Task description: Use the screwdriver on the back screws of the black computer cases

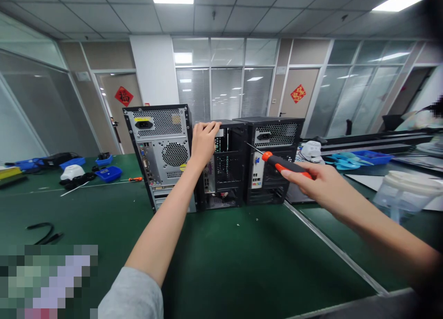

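Observation:
Three black computer cases stand side by side with their backs toward me. My left hand (205,141) lies over the top left edge of the middle computer case (228,171), its fingers bent onto the top. This case has an open bay at its upper back. In my right hand (314,176) is a screwdriver (282,163) with a red and black handle, pointed left. Its tip is by the middle case's upper right edge; whether it touches is unclear. The left computer case (159,125) is taller, and the right computer case (273,130) stands behind the screwdriver.
On the green table (221,263) lie a black cable (44,233), another screwdriver (135,179) and small blue trays (109,173). To the right are a clear lidded container (404,199), light-blue items (342,160) and a blue tray (374,157). A metal strip (335,247) crosses the tabletop.

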